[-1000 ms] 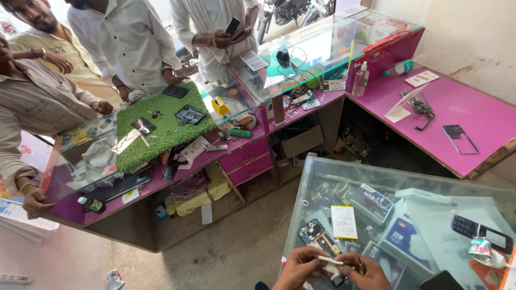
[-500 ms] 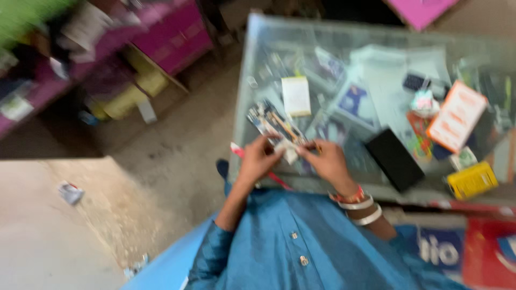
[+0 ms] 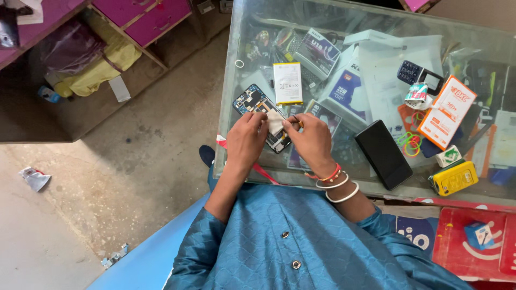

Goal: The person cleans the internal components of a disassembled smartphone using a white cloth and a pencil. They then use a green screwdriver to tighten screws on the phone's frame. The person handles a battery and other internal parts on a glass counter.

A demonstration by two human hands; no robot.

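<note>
An opened phone (image 3: pixel 252 102) with its back cover off lies on the glass counter (image 3: pixel 236 80), its circuit boards showing. My left hand (image 3: pixel 247 137) rests on the phone's near end and pinches a small white piece (image 3: pixel 275 122) over it. My right hand (image 3: pixel 310 140) pinches the other side of that white piece and also holds a thin tool (image 3: pixel 295 119) between its fingers. A white phone battery (image 3: pixel 287 82) lies just beyond the phone.
A black phone (image 3: pixel 383 154) lies right of my hands. Further right sit a yellow keypad phone (image 3: pixel 453 178), an orange-and-white box (image 3: pixel 448 111), coloured rubber bands (image 3: pixel 409 143) and a dark keypad phone (image 3: pixel 420 75). Pink drawers (image 3: pixel 145 21) stand across the concrete floor (image 3: pixel 134 161).
The camera has swung down from the shop and the people at the far counter to my own counter. My hands have stayed on the opened phone throughout.
</note>
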